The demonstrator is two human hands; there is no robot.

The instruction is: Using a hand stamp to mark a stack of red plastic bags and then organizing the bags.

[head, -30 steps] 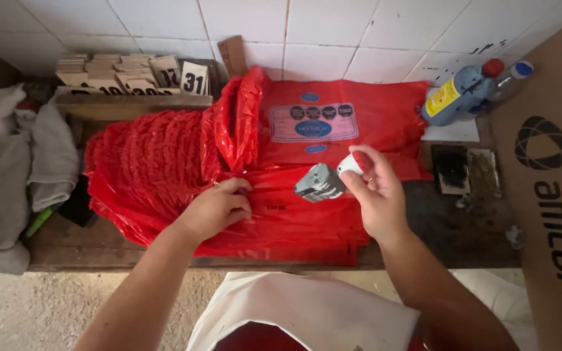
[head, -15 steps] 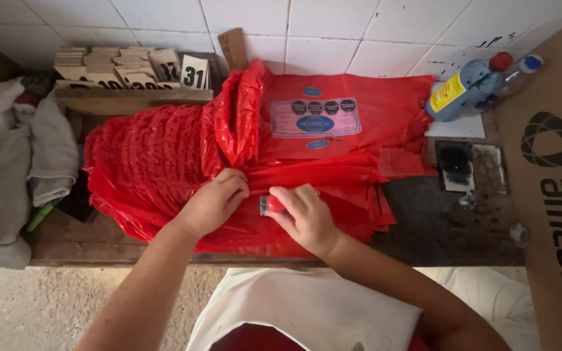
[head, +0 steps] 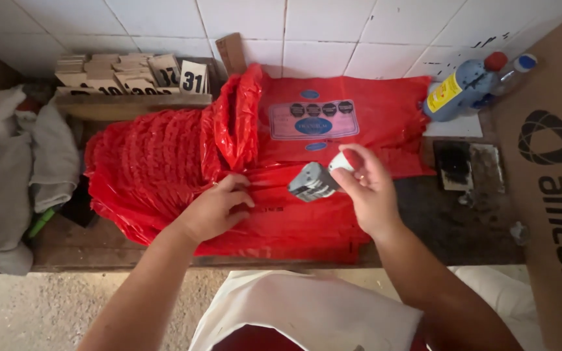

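1. Stamp block (head: 312, 182), small & grey w/ a white knob, is pinched in the right hand (head: 365, 192), raised a little above the red plastic bags (head: 307, 214).
2. Left hand (head: 213, 211) lies closed-fingered on the bag stack, pressing gathered plastic just left of the stamp; the two hands are near, not touching.
3. To stamp well, judging from this: keep the top bag flat & taut under the left hand, bring the block down square, not tilted.
4. Bags are spread across a dark wooden worktop (head: 463, 221); a bunched red heap sits to the left.
5. Beyond: grey cloth (head: 14, 175) far left, number cards (head: 131, 75) at the tiled wall, blue bottle (head: 463, 88) & cardboard box (head: 548, 169) at right.
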